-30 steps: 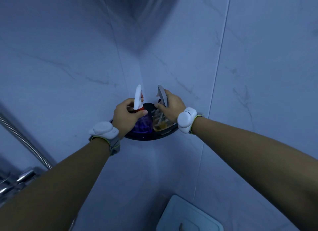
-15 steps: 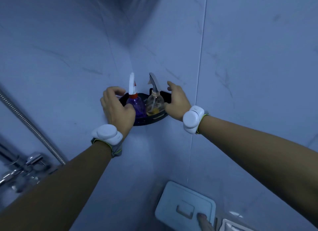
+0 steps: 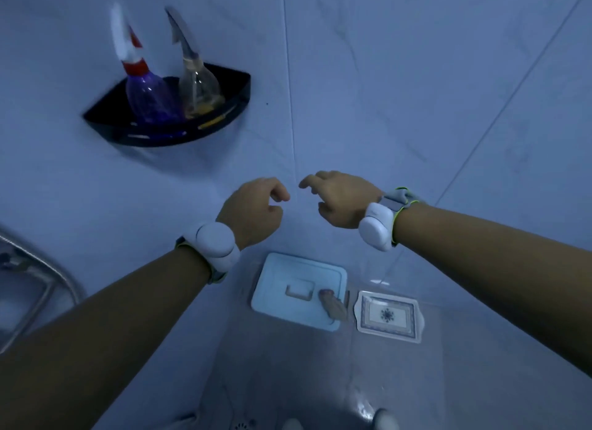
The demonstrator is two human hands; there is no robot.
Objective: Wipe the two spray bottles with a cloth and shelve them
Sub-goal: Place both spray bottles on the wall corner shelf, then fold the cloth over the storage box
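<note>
Two spray bottles stand upright side by side in a black corner shelf point(image 3: 224, 115) fixed to the tiled wall at the upper left. The purple bottle point(image 3: 149, 101) with a red collar and white trigger is on the left. The clear bottle point(image 3: 200, 90) with yellowish liquid and a grey trigger is on the right. My left hand point(image 3: 253, 213) and my right hand point(image 3: 342, 199) hang well below and to the right of the shelf, fingers loosely curled, holding nothing. No cloth is in view.
A pale blue square lid point(image 3: 298, 291) lies on the floor in the corner, a toe point(image 3: 333, 306) resting on its edge. A patterned floor drain cover point(image 3: 387, 316) sits beside it. A metal shower hose and tap fittings point(image 3: 28, 282) are at the left.
Both hands let go of the bottles and shelf rim and dropped down and away. The view tilted down, so the shelf now sits at the upper left.
</note>
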